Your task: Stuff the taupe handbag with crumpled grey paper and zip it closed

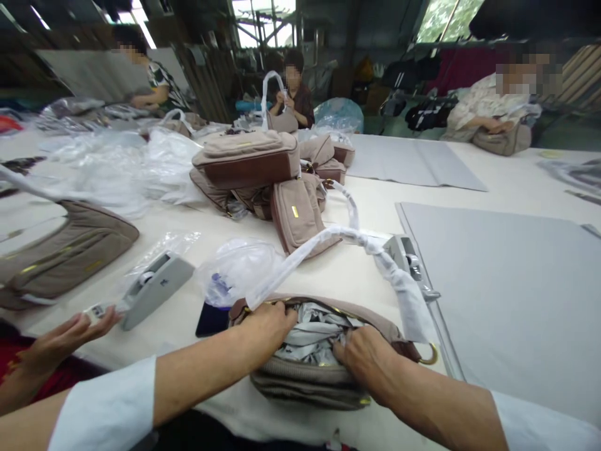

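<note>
Taupe handbag (310, 376) sat at near table (366, 207) edge, left hand (267, 326) fingers curled on its open rim, right hand (364, 357) fingers pinching the paper stuffing (314, 332); risk was paper snagging the zipper or tearing the wrapped handle (357, 241).

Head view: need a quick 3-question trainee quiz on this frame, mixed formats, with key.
1. True or false: the left hand and right hand both rest at the open mouth of the taupe fabric handbag.
2. What fills the handbag? A) crumpled grey-white paper stuffing B) folded clothes C) nothing
3. Fill in: the bag's strap is covered in white ____ wrap.

Key
1. True. Both hands' fingers sit on the zip opening.
2. A.
3. Plastic. A co-worker's hand at far left touches the grey tape dispenser; it is not the wearer's.
</note>
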Demonstrator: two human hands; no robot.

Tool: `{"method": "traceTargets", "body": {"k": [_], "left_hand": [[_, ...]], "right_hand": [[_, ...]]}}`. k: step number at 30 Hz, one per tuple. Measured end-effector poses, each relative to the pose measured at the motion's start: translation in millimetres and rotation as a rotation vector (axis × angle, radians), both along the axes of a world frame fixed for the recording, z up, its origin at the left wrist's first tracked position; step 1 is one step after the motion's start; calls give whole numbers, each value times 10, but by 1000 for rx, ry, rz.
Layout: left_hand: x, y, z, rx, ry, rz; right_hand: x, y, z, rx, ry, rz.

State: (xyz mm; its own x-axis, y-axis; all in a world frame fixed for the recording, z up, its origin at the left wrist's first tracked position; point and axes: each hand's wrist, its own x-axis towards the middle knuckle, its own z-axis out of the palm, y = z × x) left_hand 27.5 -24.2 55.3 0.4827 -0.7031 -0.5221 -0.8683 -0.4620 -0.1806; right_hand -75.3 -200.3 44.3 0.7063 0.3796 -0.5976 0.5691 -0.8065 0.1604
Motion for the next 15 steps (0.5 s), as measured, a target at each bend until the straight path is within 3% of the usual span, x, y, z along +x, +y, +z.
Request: {"method": "traceTargets", "body": {"k": [2, 5, 7, 11, 13, 15], "left_hand": [[16, 53, 41, -126, 50, -1], [-15, 64, 58, -357, 184, -113], [-38, -2, -35, -264, 276, -162], [-25, -181, -312, 10, 278, -90], [-7, -197, -338, 17, 242, -63], [-10, -129, -260, -31, 224, -67]], "right_hand": [[-112, -38, 31, 18, -117, 89], [-240, -55, 42, 69, -176, 145], [-246, -17, 33, 75, -86, 159], [-135, 90, 32, -27, 138, 121], [-112, 91, 31, -50, 184, 72], [-160, 52, 1, -39, 155, 43]]}}
